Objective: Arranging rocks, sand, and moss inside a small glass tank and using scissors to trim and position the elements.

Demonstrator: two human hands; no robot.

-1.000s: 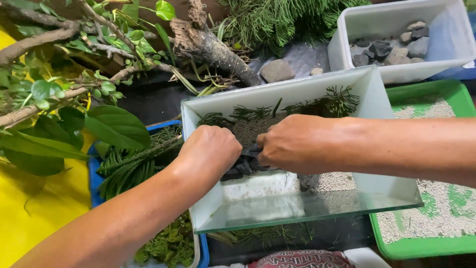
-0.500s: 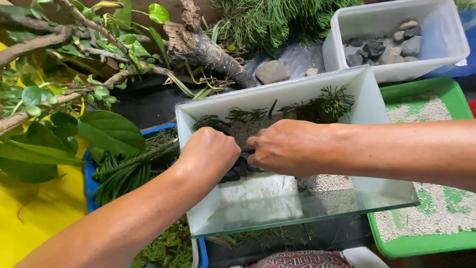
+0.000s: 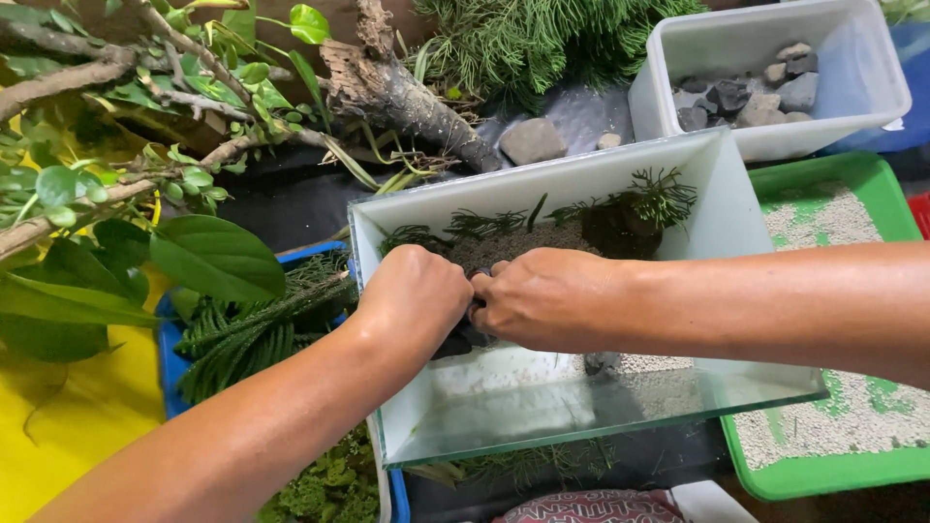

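Note:
A small glass tank point(image 3: 717, 208) with white walls stands in front of me, tilted toward the camera. Inside lie pale gravel point(image 3: 504, 247), dark green sprigs point(image 3: 649, 194) along the back and a dark stone point(image 3: 455, 341) near the middle. My left hand point(image 3: 412, 295) and my right hand point(image 3: 542, 295) reach into the tank side by side, fingers curled down onto the dark stone, which they mostly hide. The fingertips are out of sight beneath the knuckles.
A green tray point(image 3: 862, 475) of pale gravel sits right of the tank. A white tub point(image 3: 872, 92) of grey stones stands behind it. A blue tray point(image 3: 174, 363) of green cuttings and moss lies at left. Branches and driftwood point(image 3: 407, 97) crowd the back left.
Both hands have stayed together inside the tank over the dark stone, shifting only slightly. The view has drifted a little, so the tank sits further right and lower.

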